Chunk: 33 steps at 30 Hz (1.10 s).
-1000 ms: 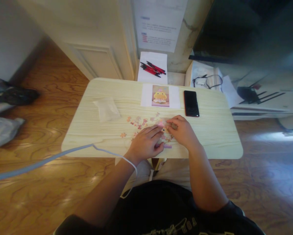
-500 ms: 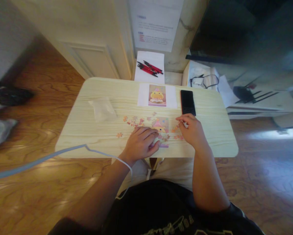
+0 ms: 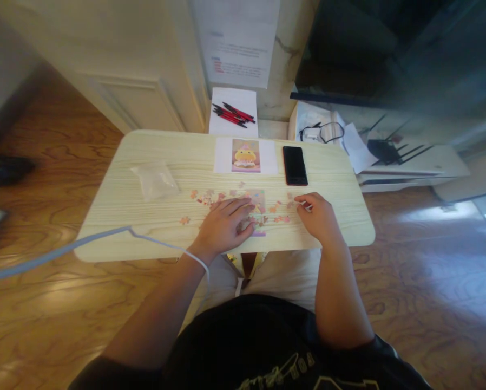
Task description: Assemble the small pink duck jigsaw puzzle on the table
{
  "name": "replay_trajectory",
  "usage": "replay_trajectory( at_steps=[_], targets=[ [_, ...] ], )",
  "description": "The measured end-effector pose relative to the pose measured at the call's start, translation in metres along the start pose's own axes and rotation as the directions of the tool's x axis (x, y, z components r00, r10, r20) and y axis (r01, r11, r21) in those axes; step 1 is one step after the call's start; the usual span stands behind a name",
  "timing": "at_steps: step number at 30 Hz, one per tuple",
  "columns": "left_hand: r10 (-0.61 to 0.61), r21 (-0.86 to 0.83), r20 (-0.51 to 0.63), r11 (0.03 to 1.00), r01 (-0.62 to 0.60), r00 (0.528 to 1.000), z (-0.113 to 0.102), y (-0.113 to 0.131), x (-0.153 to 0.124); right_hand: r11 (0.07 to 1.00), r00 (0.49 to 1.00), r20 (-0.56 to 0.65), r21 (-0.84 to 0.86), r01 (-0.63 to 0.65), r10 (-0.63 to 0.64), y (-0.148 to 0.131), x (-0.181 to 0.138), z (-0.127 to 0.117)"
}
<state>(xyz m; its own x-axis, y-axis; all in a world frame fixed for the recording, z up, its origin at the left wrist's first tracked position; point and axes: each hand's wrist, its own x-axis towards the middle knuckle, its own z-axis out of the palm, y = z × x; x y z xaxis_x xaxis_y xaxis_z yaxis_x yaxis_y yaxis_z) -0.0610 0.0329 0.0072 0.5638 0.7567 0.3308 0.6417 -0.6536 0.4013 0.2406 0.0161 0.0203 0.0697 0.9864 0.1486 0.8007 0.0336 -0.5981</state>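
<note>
Our left hand [image 3: 225, 225] is half-open over the puzzle [image 3: 258, 199] by the table's near edge [image 3: 289, 243], right hand [image 3: 303, 205] nearly pinched, can't tell on what.

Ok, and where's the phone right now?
In the head view, the phone lies on the far part of the table, just right of the sheet with the printed picture and beyond the right hand.

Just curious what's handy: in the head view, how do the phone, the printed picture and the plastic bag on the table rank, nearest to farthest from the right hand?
From the right hand:
1. Phone: just beyond, slightly left.
2. Picture: beyond, farther left.
3. Bag: far over on the left.
</note>
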Motion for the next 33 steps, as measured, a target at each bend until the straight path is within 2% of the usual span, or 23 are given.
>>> replay_trajectory(
  at_steps=[14,20,27,33],
  targets=[
    [-0.02,0.012,0.019,1.0,0.02,1.0,0.003,0.01,0.002,0.999,0.996,0.078,0.042,0.029,-0.032,0.006,-0.016,-0.007],
    [-0.006,0.028,-0.002,1.0,0.006,1.0,-0.01,-0.003,-0.013,0.997,0.991,0.124,0.065,0.041,-0.049,0.002,-0.023,-0.005],
    [-0.043,0.047,-0.004,0.998,0.043,0.999,-0.028,-0.022,-0.038,0.984,0.974,0.174,0.13,0.121,-0.143,-0.026,-0.024,0.011],
    [-0.077,0.027,-0.037,0.997,0.078,0.996,-0.04,-0.037,-0.062,0.953,0.924,0.251,0.171,0.251,-0.288,-0.069,-0.023,0.037]
  ],
)
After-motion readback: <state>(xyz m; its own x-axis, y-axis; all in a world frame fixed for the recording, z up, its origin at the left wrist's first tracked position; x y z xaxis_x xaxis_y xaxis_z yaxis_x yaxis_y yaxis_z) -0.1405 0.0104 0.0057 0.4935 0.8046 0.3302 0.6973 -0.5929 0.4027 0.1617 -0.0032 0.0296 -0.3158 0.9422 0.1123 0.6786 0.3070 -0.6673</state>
